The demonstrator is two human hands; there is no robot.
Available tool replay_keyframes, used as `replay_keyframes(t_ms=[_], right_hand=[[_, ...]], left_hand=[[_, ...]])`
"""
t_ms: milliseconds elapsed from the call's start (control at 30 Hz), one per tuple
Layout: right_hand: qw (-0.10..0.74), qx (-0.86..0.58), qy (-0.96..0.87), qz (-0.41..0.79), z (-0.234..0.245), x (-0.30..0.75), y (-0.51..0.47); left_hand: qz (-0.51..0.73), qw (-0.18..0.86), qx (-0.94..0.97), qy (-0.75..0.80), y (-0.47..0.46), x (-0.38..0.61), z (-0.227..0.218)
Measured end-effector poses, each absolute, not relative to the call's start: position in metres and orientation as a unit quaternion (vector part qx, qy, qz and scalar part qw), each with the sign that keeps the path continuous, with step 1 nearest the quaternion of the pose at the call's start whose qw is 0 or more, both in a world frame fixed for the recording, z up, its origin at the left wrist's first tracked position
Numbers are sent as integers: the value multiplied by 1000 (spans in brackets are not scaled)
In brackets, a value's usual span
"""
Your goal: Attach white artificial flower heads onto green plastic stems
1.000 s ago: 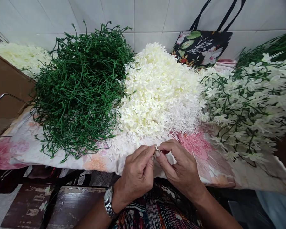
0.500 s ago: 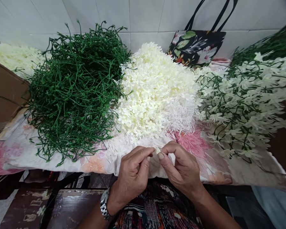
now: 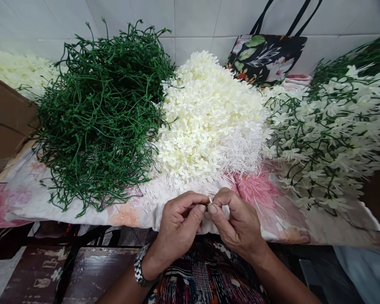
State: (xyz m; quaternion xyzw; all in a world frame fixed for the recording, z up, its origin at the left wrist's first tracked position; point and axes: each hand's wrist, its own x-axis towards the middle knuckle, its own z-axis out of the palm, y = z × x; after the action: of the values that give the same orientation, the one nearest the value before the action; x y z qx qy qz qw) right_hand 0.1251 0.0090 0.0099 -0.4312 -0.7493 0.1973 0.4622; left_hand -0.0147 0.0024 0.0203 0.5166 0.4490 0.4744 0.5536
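Close together above the front edge of the cloth, my left hand (image 3: 180,223) and my right hand (image 3: 238,223) meet fingertip to fingertip. Pinched between them is a small white artificial flower (image 3: 210,199), mostly covered by the fingers. Beyond the hands rises a heap of cream-white artificial blossoms (image 3: 205,114), with a pile of thin white stamens (image 3: 242,150) at its right side. To the left lies a large tangle of green plastic stems (image 3: 101,114). Finished-looking white flowers on green stems (image 3: 329,139) lie at the right.
A floral cloth (image 3: 126,216) covers the work surface. Behind stands a black flowered bag (image 3: 266,59) against the tiled wall (image 3: 193,19). A cardboard box (image 3: 6,122) is at the left edge. Below the left front is a dark wooden seat (image 3: 95,274).
Both hands stay in nearly the same place, still pinching the small flower. The left thumb and index have shifted slightly towards the right fingertips. The camera view has tilted slightly.
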Motion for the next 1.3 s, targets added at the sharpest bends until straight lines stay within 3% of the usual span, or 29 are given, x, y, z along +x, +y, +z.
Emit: replay_keyframes(t_ms=[367,567,733,1033,1300], right_hand=[[498,-397,-728,254,9,121,8],[525,-360,-681,360,6,121,5],[520,-348,-681,379,8,123,10],[499,-332,-686,413,11,122,12],[517,-407,-665,353,9,114,6]], left_hand=[[477,645,430,414,-2,-18,10],[515,557,526,385,-1,-20,16],[535,456,578,415,-2,-21,14],[571,566,451,389,-1,-19,7],[577,507,490,412,-5,-17,5]])
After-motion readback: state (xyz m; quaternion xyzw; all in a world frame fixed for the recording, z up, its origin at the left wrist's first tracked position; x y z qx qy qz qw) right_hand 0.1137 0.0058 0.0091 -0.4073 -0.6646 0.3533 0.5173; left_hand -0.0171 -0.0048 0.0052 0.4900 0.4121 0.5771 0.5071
